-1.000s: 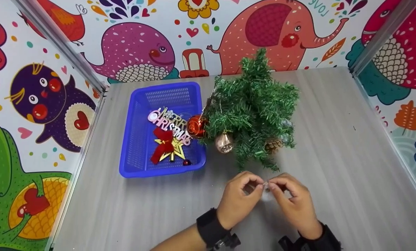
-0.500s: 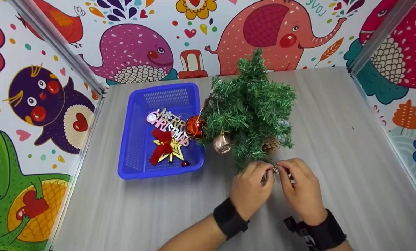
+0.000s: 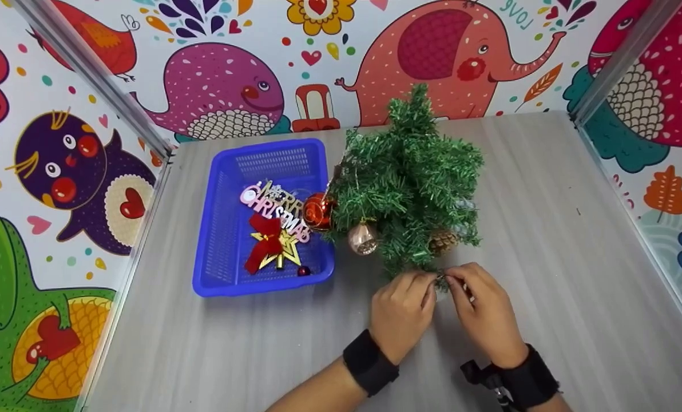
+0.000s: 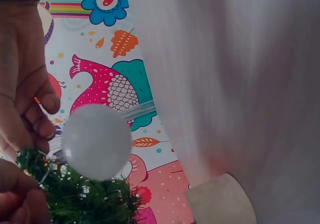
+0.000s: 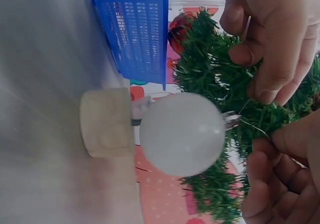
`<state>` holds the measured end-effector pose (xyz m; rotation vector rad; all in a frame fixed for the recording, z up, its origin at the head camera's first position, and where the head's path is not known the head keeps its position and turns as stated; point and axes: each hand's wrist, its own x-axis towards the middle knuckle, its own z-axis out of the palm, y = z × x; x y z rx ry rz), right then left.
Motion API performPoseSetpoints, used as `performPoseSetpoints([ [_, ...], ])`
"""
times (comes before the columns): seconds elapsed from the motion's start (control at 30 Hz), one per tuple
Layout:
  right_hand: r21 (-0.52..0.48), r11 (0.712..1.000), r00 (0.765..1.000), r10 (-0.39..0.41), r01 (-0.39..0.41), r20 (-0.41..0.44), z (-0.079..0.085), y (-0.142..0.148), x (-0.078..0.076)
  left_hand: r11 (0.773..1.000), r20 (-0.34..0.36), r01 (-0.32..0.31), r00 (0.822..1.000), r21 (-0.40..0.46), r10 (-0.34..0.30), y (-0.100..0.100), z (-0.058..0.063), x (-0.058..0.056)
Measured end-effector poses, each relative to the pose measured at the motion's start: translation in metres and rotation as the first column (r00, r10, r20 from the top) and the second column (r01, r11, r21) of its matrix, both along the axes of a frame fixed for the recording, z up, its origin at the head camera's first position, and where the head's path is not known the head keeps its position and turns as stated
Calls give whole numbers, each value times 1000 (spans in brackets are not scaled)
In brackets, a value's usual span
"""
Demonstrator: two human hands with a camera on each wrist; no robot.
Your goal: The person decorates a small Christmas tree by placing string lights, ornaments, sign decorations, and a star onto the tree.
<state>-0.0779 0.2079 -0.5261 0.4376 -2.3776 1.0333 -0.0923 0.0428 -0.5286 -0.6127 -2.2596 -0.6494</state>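
Note:
A white ball ornament with a silver cap hangs below a front branch of the small green Christmas tree. Its thin string runs up from the cap to the fingertips of both hands. My left hand and right hand face each other at the branch tip, each pinching the string between thumb and finger. From the head view the ball is hidden under the hands and branch; the left wrist view shows the ball beside the greenery.
Left of the tree, a blue basket holds a Merry Christmas sign, a red bow, a gold star and a small red ball. On the tree hang a red ball, a rose-gold ornament and a pinecone.
Both hands have moved forward from in front of the tree to its front branch tip, bringing the ornament along. In the last half second they have shifted slightly left.

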Motion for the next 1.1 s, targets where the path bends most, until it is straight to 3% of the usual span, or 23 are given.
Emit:
performPoseSetpoints([
  [0.13,-65,998,996,28,-22,84,-6,-2,2,1000,8,2,1000,7,-2,-2,-3,0],
  [0.4,-149,988,989,59,-39,134,-13,-4,1,1000,-4,5,1000,-30,-5,-2,-6,1],
  [0.8,-139,990,987,42,-21,153,-19,-4,1,999,25,50,998,14,-50,-11,3,3],
  [0.97,-167,986,987,4,23,158,-14,-3,3,994,-33,87,996,70,-85,-24,9,3],
  [1.1,-241,969,995,-31,53,94,-11,-5,5,982,-106,118,989,146,-104,-42,25,-4],
])
